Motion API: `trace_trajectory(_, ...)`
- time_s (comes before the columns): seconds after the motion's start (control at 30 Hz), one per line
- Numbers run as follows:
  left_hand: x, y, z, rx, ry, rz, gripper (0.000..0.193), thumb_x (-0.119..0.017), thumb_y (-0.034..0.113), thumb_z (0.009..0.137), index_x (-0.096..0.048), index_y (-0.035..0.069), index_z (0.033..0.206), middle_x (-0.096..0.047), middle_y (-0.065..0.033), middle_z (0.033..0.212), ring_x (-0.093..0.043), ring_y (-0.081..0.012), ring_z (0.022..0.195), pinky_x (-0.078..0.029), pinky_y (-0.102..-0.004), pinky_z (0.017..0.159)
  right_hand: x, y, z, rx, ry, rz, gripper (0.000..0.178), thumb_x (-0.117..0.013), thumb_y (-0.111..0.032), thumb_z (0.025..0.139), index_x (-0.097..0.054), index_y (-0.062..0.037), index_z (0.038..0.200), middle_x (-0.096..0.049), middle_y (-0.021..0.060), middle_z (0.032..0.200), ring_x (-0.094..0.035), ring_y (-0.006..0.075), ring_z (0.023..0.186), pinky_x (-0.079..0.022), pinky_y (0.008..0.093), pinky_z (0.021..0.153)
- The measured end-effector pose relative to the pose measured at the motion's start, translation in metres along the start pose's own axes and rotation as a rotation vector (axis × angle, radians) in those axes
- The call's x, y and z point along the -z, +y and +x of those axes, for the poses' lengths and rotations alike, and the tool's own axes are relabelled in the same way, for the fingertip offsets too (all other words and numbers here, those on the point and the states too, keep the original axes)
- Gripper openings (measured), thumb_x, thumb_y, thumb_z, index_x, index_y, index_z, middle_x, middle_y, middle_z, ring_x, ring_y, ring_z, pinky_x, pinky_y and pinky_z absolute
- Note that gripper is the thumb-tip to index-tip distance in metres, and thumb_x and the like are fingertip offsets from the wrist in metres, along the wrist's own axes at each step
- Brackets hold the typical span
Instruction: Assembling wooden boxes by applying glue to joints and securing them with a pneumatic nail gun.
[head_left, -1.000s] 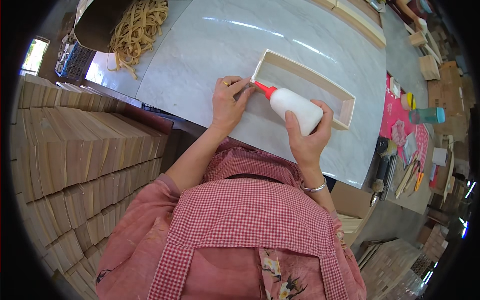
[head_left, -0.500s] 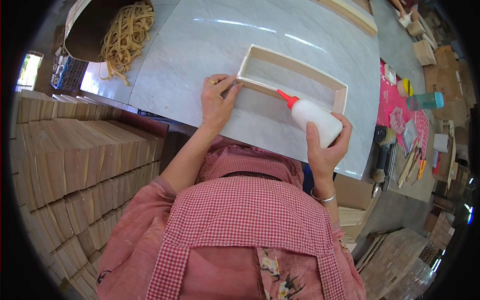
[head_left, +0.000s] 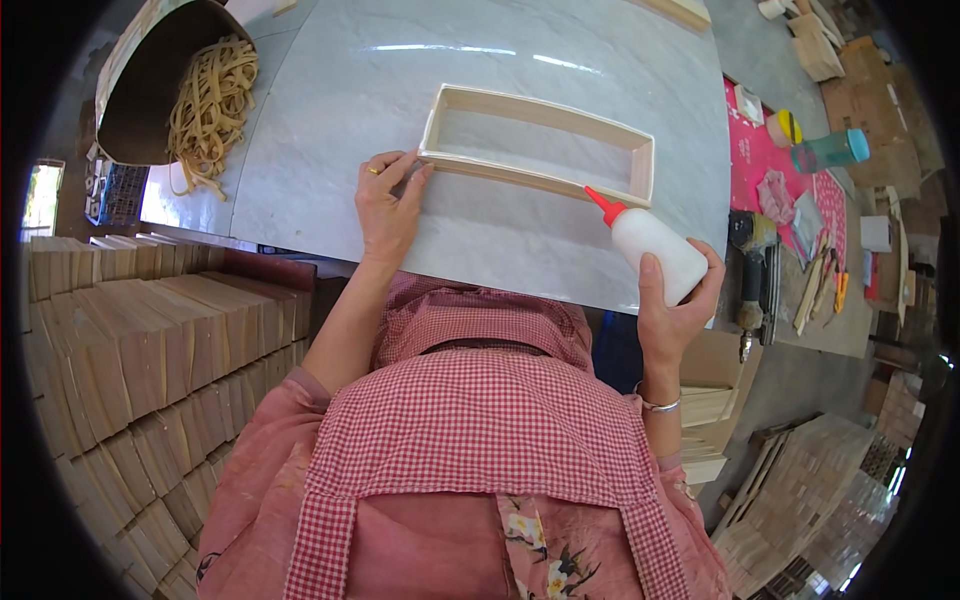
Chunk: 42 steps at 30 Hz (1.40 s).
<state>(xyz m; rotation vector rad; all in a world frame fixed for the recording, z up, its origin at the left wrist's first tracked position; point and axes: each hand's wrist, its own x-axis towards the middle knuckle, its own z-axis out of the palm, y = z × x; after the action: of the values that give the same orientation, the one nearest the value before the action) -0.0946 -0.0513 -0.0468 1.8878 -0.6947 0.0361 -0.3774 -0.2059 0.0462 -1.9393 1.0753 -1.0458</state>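
Head view: wooden frame (head_left: pixel 545 114), a long open rectangle, lies on the grey marbled worktop (head_left: pixel 330 130), long side roughly along the near edge, set back from it. Left hand (head_left: pixel 388 210): thumb and index pinched on the frame's near-left corner. Right hand (head_left: pixel 678 318): fingers and thumb clamped round the white squeeze bottle (head_left: pixel 660 252), over the worktop's near-right corner. Bottle tilted, red nozzle (head_left: pixel 604 205) pointing up-left, tip at the frame's near wall toward its right end; can't tell if touching. Tan bands (head_left: pixel 212 112) heaped at worktop's left edge, by a dark-mouthed container (head_left: pixel 150 110).
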Motion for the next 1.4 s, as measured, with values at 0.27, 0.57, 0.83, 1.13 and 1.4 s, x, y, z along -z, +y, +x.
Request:
trace_trajectory(0.27, 0.001, 0.0, -0.001, -0.022, -0.009, 0.027, 0.028, -0.077, 0.009, 0.087, -0.076, 0.006, 0.115, -0.065, -0.0074, 0.109, -0.057, -0.0186, 0.096, -0.049, -0.0275, 0.081, 0.025, 0.014, 0.0, -0.053, 0.095, -0.028, 0.051, -0.08, -0.016, 0.084, -0.052, -0.0019, 0.125, -0.06, 0.0133, 0.112, -0.06, 0.0233, 0.093, -0.052, 0.0337, 0.081)
trace_trajectory(0.57, 0.0, 0.003, -0.001, 0.022, -0.014, 0.014, 0.028, -0.077, 0.01, 0.088, -0.076, 0.006, 0.115, -0.064, -0.0075, 0.111, -0.057, -0.0184, 0.097, -0.049, -0.0276, 0.082, 0.04, 0.02, 0.003, -0.085, 0.152, -0.075, 0.048, -0.077, -0.016, 0.087, -0.053, -0.0018, 0.125, -0.06, 0.0132, 0.113, -0.06, 0.0221, 0.094, -0.053, 0.0315, 0.078)
trace_trajectory(0.83, 0.014, 0.02, -0.002, -0.022, 0.147, -0.026, 0.034, -0.069, 0.005, 0.09, -0.063, 0.004, 0.123, -0.056, -0.0078, 0.113, -0.054, -0.0185, 0.094, -0.048, -0.0308, 0.085, 0.045, 0.032, 0.015, -0.226, 0.24, -0.005, 0.049, -0.077, -0.017, 0.086, -0.051, -0.001, 0.124, -0.059, 0.0144, 0.113, -0.059, 0.0239, 0.096, -0.051, 0.034, 0.085)
trace_trajectory(1.13, 0.071, 0.279, 0.024, -0.281, -0.472, -1.479, 0.027, -0.073, 0.014, 0.09, -0.049, 0.007, 0.101, -0.048, -0.0073, 0.1, -0.042, -0.0094, 0.051, -0.043, -0.0274, 0.041, 0.044, 0.091, 0.114, -0.117, 0.451, -0.048, 0.044, -0.077, -0.017, 0.082, -0.047, -0.002, 0.11, -0.054, 0.0137, 0.104, -0.055, 0.0242, 0.093, -0.048, 0.0361, 0.086)
trace_trajectory(1.4, 0.036, 0.306, 0.064, -0.217, -1.071, -1.837, 0.026, -0.074, 0.021, 0.095, -0.05, 0.01, 0.091, -0.045, -0.0039, 0.099, -0.033, -0.0104, 0.048, -0.066, -0.0378, 0.068, 0.041, 0.136, 0.212, -0.231, 0.515, -0.215, 0.052, -0.08, -0.028, 0.077, -0.046, -0.0012, 0.105, -0.056, 0.0182, 0.104, -0.058, 0.031, 0.092, -0.049, 0.0395, 0.086)
